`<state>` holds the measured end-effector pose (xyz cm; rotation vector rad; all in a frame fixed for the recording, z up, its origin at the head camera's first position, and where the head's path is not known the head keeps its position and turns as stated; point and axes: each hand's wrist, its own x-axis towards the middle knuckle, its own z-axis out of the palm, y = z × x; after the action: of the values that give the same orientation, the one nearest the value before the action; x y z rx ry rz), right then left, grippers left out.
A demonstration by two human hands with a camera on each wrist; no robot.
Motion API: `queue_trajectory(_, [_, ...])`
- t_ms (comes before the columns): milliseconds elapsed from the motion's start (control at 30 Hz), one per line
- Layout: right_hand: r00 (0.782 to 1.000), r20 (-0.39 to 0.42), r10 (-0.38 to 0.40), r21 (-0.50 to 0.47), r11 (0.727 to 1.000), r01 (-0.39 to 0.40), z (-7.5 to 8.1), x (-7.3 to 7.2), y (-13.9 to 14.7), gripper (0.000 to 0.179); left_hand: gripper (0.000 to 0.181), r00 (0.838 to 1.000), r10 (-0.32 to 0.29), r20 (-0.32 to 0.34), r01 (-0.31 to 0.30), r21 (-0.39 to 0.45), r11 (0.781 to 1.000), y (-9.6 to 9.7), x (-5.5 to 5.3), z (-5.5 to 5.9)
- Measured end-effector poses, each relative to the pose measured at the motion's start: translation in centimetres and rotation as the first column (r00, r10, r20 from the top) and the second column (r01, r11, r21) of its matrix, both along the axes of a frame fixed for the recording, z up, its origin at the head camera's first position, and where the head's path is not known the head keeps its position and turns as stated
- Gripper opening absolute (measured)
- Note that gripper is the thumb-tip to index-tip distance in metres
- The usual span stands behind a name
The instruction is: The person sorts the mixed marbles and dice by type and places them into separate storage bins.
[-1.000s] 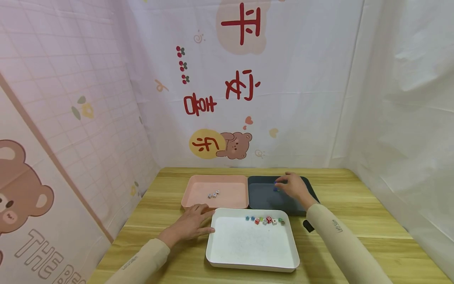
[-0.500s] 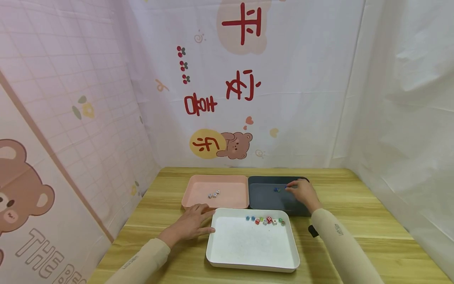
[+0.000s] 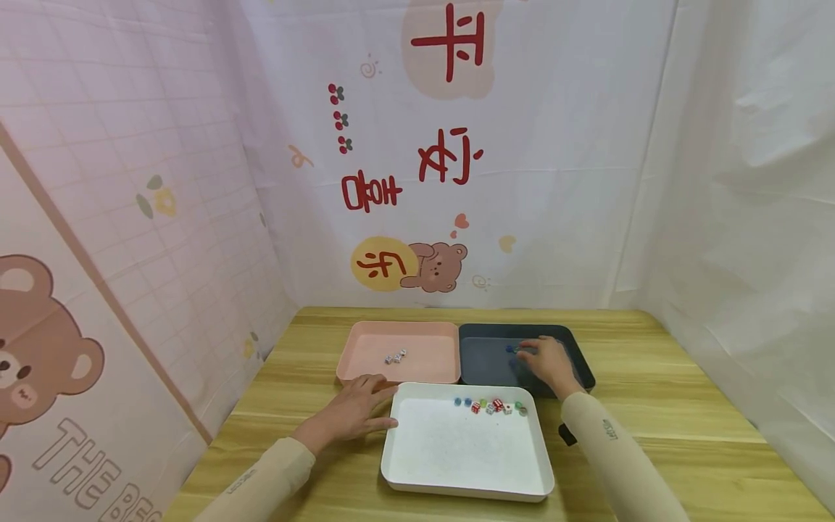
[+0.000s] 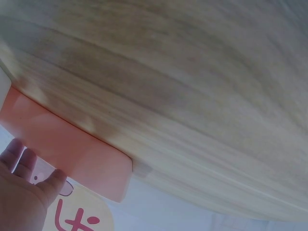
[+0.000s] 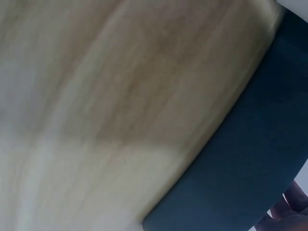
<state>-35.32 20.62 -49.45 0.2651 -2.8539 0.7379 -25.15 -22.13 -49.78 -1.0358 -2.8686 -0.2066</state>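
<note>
My right hand (image 3: 546, 362) is low over the dark blue tray (image 3: 485, 370), fingers bent down beside a small blue piece (image 3: 509, 349). I cannot tell whether the fingertips still hold a piece. A white tray (image 3: 466, 489) lies in front, with red and white dice (image 3: 498, 404) and small blue, green and yellow pieces along its far side. My left hand (image 3: 355, 409) rests spread at that tray's left rim. In the left wrist view its fingers (image 4: 24, 166) show beside the pink tray's outer wall (image 4: 72, 144).
Several whitish dice (image 3: 396, 357) lie in the pink tray (image 3: 365, 333), which stands left of the dark one. A black object (image 3: 567, 435) shows under the right wrist. Wood-grain table (image 3: 652, 406) extends right of the trays; printed cloth (image 3: 522, 145) hangs behind it.
My right hand first moved right across the dark tray with a small blue piece at its fingertips, then lowered and shifted slightly left; that piece no longer shows. The left hand stayed in place.
</note>
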Motion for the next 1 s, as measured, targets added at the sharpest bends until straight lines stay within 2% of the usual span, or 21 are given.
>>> queue_trajectory(200, [1.0,-0.009,-0.006,-0.003,1.0,0.006,0.64,0.27,0.43,0.031,0.073,1.0,-0.005,-0.022,0.005,-0.002,1.0,0.04,-0.18,-0.14])
queue_trajectory(400, [1.0,0.014,-0.018,-0.011,1.0,0.018,0.62,0.31,0.63,0.032,0.073,1.0,0.003,-0.011,-0.004,-0.004,1.0,0.05,-0.17,-0.2])
queue_trajectory(1000, [0.999,-0.019,0.034,-0.011,0.999,-0.034,1.02,0.42,-0.09,0.028,0.073,1.0,0.003,-0.015,-0.003,-0.011,1.0,0.05,-0.28,-0.37])
